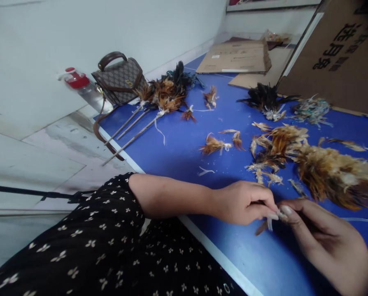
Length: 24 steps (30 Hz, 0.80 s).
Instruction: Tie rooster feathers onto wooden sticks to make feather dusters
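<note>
My left hand point(245, 202) reaches in over the blue table and pinches the end of a small feather piece, with a whitish strip point(269, 224) hanging below its fingertips. My right hand point(329, 242) meets it fingertip to fingertip, thumb and forefinger closed on the pale base of the same small feather piece point(283, 214). A brown feather tip point(261, 228) shows beneath my left fingers. Just beyond both hands lie a large tan and brown feather pile point(335, 170) and loose small feathers point(273, 178).
Small feather bundles point(214, 145) lie mid-table. Feather dusters on sticks point(134, 137) rest at the left edge, near a brown handbag point(120, 80) and a red-capped bottle point(87, 90). Black feathers point(264, 98), a pale tangle point(312, 110) and cardboard point(233, 57) are farther back.
</note>
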Each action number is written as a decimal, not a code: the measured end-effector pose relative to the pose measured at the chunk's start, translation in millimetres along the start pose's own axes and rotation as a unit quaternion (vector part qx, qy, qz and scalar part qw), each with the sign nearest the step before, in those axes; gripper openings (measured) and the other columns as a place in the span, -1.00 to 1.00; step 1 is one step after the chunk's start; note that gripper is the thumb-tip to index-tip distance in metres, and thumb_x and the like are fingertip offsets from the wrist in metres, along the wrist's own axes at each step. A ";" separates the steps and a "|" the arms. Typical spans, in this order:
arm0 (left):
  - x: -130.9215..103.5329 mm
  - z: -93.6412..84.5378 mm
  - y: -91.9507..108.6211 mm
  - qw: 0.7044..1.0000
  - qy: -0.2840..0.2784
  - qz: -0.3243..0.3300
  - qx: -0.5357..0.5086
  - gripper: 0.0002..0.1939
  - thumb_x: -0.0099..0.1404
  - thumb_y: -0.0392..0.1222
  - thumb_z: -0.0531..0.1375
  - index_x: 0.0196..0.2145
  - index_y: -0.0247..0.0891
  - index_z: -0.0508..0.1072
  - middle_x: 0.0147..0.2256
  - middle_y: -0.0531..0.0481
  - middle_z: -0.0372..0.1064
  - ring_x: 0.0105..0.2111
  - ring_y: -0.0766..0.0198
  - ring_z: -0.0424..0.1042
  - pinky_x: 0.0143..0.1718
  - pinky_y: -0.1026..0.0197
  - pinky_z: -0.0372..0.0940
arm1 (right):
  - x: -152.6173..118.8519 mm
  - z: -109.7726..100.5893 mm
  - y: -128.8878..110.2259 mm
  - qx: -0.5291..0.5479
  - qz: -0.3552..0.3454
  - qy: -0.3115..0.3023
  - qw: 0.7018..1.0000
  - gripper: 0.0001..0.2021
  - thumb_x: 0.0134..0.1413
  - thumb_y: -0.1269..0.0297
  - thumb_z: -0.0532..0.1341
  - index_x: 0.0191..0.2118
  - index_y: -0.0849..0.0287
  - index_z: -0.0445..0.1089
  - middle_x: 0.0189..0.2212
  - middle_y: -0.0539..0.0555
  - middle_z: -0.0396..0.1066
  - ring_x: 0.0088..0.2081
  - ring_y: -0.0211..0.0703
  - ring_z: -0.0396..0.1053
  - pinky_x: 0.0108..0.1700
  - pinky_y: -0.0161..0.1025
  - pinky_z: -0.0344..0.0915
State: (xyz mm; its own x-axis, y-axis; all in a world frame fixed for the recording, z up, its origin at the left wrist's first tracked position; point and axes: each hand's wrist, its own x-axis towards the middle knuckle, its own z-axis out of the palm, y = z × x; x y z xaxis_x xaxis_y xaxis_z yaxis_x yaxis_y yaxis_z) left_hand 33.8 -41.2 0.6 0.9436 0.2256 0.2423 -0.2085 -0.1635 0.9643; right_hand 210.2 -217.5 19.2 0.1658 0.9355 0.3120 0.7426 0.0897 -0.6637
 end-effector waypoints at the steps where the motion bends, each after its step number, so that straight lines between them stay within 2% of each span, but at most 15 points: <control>1: -0.4 2.4 -1.6 0.999 0.028 -0.021 -0.040 -0.82 0.42 -0.14 0.49 -0.24 -0.24 0.60 -0.37 0.02 0.53 -0.36 0.33 0.48 -0.19 0.22 0.41 | 0.5 1.6 -1.5 0.007 0.017 0.002 1.000 -0.83 0.59 0.09 0.31 -0.02 -0.01 0.62 -0.26 -0.03 0.63 -0.36 -0.22 0.57 -0.31 -0.33 0.48; 3: -0.4 7.3 -4.8 0.987 0.077 -0.074 -0.123 -0.71 0.40 -0.02 0.52 -0.18 -0.26 0.60 -0.42 0.08 0.48 -0.46 0.38 0.40 -0.35 0.25 0.33 | 1.3 5.7 -4.9 0.012 0.020 0.006 1.000 -0.81 0.58 0.08 0.30 -0.02 -0.01 0.65 -0.21 0.00 0.67 -0.34 -0.19 0.61 -0.28 -0.32 0.51; 6: 2.0 11.5 -7.8 0.961 0.118 -0.153 -0.200 -0.62 0.38 0.04 0.55 -0.10 -0.30 0.61 -0.44 0.11 0.47 -0.48 0.41 0.40 -0.38 0.26 0.33 | 2.9 12.0 -9.8 -0.001 -0.021 0.026 0.999 -0.81 0.58 0.13 0.29 -0.07 -0.01 0.67 -0.17 0.03 0.71 -0.33 -0.19 0.64 -0.26 -0.34 0.54; 10: 5.6 9.8 -4.9 0.942 0.100 -0.225 -0.230 -0.67 0.39 -0.05 0.55 -0.10 -0.34 0.65 -0.46 0.11 0.48 -0.48 0.44 0.40 -0.33 0.27 0.35 | 4.2 16.5 -12.2 -0.021 -0.061 0.039 0.997 -0.85 0.56 0.21 0.28 -0.06 -0.01 0.64 -0.22 0.01 0.70 -0.41 -0.22 0.62 -0.31 -0.36 0.53; 13: 5.9 7.7 0.8 0.935 0.099 -0.241 -0.239 -0.66 0.33 -0.06 0.59 -0.17 -0.33 0.63 -0.49 0.13 0.46 -0.48 0.44 0.37 -0.34 0.26 0.31 | 3.1 18.8 -11.1 -0.037 -0.076 0.040 0.996 -0.88 0.56 0.25 0.26 -0.01 -0.02 0.59 -0.32 -0.03 0.66 -0.49 -0.22 0.58 -0.38 -0.35 0.50; 18: 4.6 9.7 4.4 0.930 0.149 -0.229 -0.246 -0.64 0.29 -0.06 0.61 -0.21 -0.30 0.59 -0.49 0.16 0.44 -0.47 0.44 0.36 -0.34 0.28 0.27 | -0.3 26.1 -8.3 -0.084 -0.102 0.038 0.991 -0.89 0.57 0.32 0.21 0.03 0.00 0.48 -0.46 -0.10 0.52 -0.59 -0.26 0.48 -0.48 -0.36 0.37; 24: 5.1 10.5 3.6 0.930 0.175 -0.235 -0.221 -0.69 0.31 -0.11 0.57 -0.24 -0.29 0.56 -0.51 0.16 0.41 -0.51 0.45 0.31 -0.40 0.28 0.23 | 0.8 33.8 -8.7 -0.110 -0.138 0.033 0.984 -0.89 0.57 0.36 0.18 0.02 0.02 0.43 -0.40 -0.05 0.53 -0.53 -0.24 0.52 -0.42 -0.35 0.40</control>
State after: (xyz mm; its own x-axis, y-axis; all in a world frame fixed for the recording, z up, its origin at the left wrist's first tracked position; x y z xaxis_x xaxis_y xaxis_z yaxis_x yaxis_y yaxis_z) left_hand 40.6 -50.7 4.2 0.8322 0.4832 -0.2721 0.0482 0.4258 0.9035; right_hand 181.9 -206.0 2.3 -0.0253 0.8615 0.5071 0.8866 0.2537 -0.3867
